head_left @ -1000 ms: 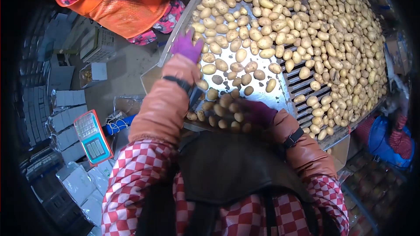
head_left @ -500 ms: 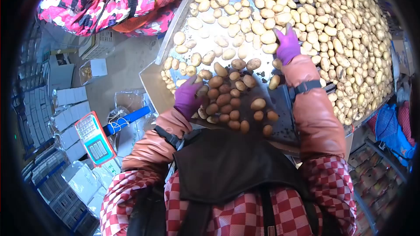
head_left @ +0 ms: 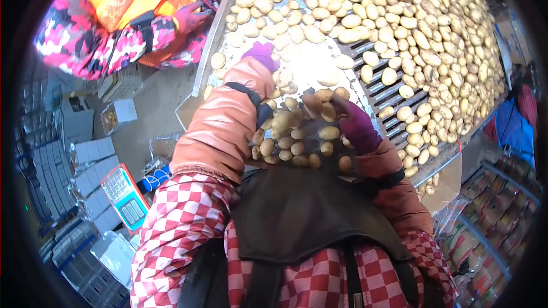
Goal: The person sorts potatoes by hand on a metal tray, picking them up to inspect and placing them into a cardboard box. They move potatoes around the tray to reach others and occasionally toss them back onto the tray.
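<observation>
My left hand (head_left: 262, 55), in a purple glove, reaches far over the sheet-metal table (head_left: 305, 65). Its fingers are spread beside the pale potatoes (head_left: 313, 33) there, with nothing visible in them. Closer to my body, my right hand (head_left: 358, 126) is at the right side of a shaded group of potatoes (head_left: 329, 133). Its fingers point left and look apart, touching or almost touching a potato (head_left: 325, 94). Some potatoes left of that hand are smeared by motion. A large heap of potatoes (head_left: 439, 40) covers the right part of the table.
Dark slats (head_left: 388, 88) show between the metal sheet and the heap. A cardboard box (head_left: 445, 185) with potatoes hangs at the right edge. Left stand a red-framed scale (head_left: 125, 198) and stacked white boxes (head_left: 94, 148). Another person's camouflage sleeve (head_left: 128, 43) is at upper left.
My left hand has moved forward from the near potatoes. My right hand has come back toward my body from the heap. Potatoes have shifted, baring more slats, and the view has turned slightly.
</observation>
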The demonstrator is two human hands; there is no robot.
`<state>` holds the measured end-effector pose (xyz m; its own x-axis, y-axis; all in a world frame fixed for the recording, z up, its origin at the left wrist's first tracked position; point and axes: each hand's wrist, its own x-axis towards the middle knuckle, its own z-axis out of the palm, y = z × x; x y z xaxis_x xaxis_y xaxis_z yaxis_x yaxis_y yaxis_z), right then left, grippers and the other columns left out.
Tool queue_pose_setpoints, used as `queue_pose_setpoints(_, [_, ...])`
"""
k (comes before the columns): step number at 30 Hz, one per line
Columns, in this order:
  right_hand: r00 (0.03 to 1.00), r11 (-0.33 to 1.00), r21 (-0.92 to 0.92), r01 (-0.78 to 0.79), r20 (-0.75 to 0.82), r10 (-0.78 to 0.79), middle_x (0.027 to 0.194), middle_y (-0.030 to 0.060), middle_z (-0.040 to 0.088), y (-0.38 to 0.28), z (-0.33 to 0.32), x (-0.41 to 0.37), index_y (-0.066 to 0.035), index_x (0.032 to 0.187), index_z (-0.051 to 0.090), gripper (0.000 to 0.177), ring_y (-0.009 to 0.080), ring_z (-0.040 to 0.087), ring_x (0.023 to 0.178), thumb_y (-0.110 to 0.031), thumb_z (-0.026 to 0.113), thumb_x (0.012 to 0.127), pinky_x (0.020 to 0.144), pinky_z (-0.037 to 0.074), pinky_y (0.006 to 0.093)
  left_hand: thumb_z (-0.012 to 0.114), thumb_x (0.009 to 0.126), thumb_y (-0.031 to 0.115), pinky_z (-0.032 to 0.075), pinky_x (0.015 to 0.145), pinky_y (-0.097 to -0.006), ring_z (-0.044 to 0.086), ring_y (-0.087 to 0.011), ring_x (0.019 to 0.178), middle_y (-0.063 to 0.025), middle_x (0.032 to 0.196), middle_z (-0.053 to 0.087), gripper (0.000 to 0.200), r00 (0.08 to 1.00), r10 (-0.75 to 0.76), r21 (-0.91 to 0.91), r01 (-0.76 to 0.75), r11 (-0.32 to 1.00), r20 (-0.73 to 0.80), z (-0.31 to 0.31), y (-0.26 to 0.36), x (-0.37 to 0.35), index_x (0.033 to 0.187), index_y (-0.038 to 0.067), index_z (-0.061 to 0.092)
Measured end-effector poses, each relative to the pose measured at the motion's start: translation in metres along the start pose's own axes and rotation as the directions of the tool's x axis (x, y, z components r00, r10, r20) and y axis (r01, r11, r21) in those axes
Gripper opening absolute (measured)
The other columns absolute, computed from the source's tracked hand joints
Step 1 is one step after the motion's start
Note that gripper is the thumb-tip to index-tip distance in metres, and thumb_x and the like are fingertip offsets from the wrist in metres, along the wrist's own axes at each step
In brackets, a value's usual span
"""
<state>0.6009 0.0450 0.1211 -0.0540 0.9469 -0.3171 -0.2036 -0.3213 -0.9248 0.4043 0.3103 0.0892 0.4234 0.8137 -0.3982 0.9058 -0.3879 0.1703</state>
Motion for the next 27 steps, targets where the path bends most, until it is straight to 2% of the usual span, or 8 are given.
queue_pose_setpoints(2, [0.993, 0.978, 0.187, -0.096, -0.045, 0.106, 0.133, 0.0118, 0.051, -0.009, -0.003, -0.011, -0.007, 0.143, 0.038, 0.060, 0.0223, 0.057, 0.109, 0.003, 0.048, 0.086, 0.091, 0.048, 0.0346, 0.067, 0.077, 0.049, 0.049, 0.093, -0.0418, 0.061, -0.0363, 0.109, -0.0210, 0.121, 0.061, 0.064, 0.993, -0.033, -0.155, 0.050, 0.987, 0.110, -0.007, -0.011, 0.005, 0.126, 0.009, 0.058])
queue_pose_setpoints(5, [0.987, 0.870, 0.473, -0.135, -0.012, 0.160, 0.132, 0.0115, 0.051, -0.020, 0.008, -0.020, -0.009, 0.147, 0.031, 0.058, 0.0207, 0.059, 0.105, -0.007, 0.052, 0.093, 0.084, 0.050, 0.0317, 0.069, 0.079, 0.049, 0.051, 0.079, -0.0332, 0.068, -0.0236, 0.089, -0.0147, 0.095, 0.070, 0.058, 0.995, 0.000, -0.505, -0.048, 0.862, -0.096, -0.015, 0.005, -0.043, 0.115, 0.004, 0.064])
queue_pose_setpoints(7, [0.965, 0.804, 0.538, -0.252, 0.081, 0.249, 0.128, 0.0093, 0.053, -0.001, 0.019, -0.005, -0.010, 0.143, 0.034, 0.058, 0.0202, 0.061, 0.099, -0.019, 0.061, 0.093, 0.077, 0.049, 0.0323, 0.066, 0.086, 0.040, 0.051, 0.081, -0.0325, 0.067, -0.0217, 0.090, -0.0124, 0.096, 0.070, 0.047, 0.971, 0.199, -0.719, -0.043, 0.694, 0.135, -0.060, 0.054, -0.118, 0.117, 0.005, 0.063])
queue_pose_setpoints(9, [0.954, 0.774, 0.557, -0.301, 0.173, 0.247, 0.125, 0.0080, 0.056, 0.023, 0.026, 0.006, -0.010, 0.137, 0.040, 0.053, 0.0197, 0.061, 0.095, -0.025, 0.064, 0.092, 0.076, 0.049, 0.0332, 0.063, 0.090, 0.030, 0.050, 0.084, -0.0318, 0.066, -0.0212, 0.094, -0.0117, 0.100, 0.070, 0.039, 0.926, 0.374, -0.771, -0.201, 0.604, 0.051, -0.041, 0.056, -0.148, 0.121, 0.006, 0.062])
queue_pose_setpoints(13, [0.952, 0.776, 0.552, -0.306, 0.173, 0.252, 0.123, 0.0094, 0.058, -0.011, 0.034, -0.007, -0.007, 0.135, 0.044, 0.054, 0.0193, 0.058, 0.095, -0.035, 0.062, 0.093, 0.076, 0.048, 0.0319, 0.061, 0.089, 0.036, 0.051, 0.083, -0.0361, 0.066, -0.0277, 0.091, -0.0153, 0.100, 0.067, 0.044, 0.959, 0.156, -0.623, -0.272, 0.733, -0.235, 0.023, 0.006, -0.185, 0.125, 0.011, 0.060])
queue_pose_setpoints(19, [0.928, 0.790, 0.496, -0.360, 0.105, 0.358, 0.122, 0.0124, 0.057, -0.022, 0.024, -0.043, -0.005, 0.138, 0.041, 0.055, 0.0208, 0.058, 0.096, -0.038, 0.055, 0.096, 0.078, 0.048, 0.0312, 0.069, 0.081, 0.036, 0.050, 0.084, -0.0393, 0.062, -0.0327, 0.094, -0.0183, 0.107, 0.061, 0.064, 0.990, 0.141, -0.406, -0.122, 0.905, 0.017, 0.023, 0.013, -0.211, 0.138, 0.015, 0.048])
queue_pose_setpoints(23, [0.917, 0.813, 0.482, -0.327, -0.046, 0.396, 0.121, 0.0143, 0.057, -0.018, 0.025, -0.051, -0.004, 0.140, 0.040, 0.056, 0.0218, 0.058, 0.097, -0.039, 0.051, 0.098, 0.079, 0.048, 0.0308, 0.064, 0.084, 0.032, 0.048, 0.083, -0.0424, 0.060, -0.0357, 0.093, -0.0201, 0.104, 0.060, 0.060, 0.932, 0.315, -0.458, -0.362, 0.812, -0.178, 0.057, 0.046, -0.167, 0.138, 0.013, 0.047])
queue_pose_setpoints(27, [0.946, 0.861, 0.471, -0.194, -0.141, 0.291, 0.114, 0.0123, 0.059, -0.025, 0.024, -0.068, -0.002, 0.138, 0.040, 0.051, 0.0195, 0.060, 0.092, -0.034, 0.047, 0.100, 0.078, 0.049, 0.0301, 0.059, 0.086, 0.025, 0.049, 0.078, -0.0418, 0.062, -0.0345, 0.087, -0.0202, 0.097, 0.063, 0.042, 0.825, 0.561, -0.480, -0.467, 0.742, 0.064, 0.061, 0.061, -0.176, 0.126, 0.010, 0.057])
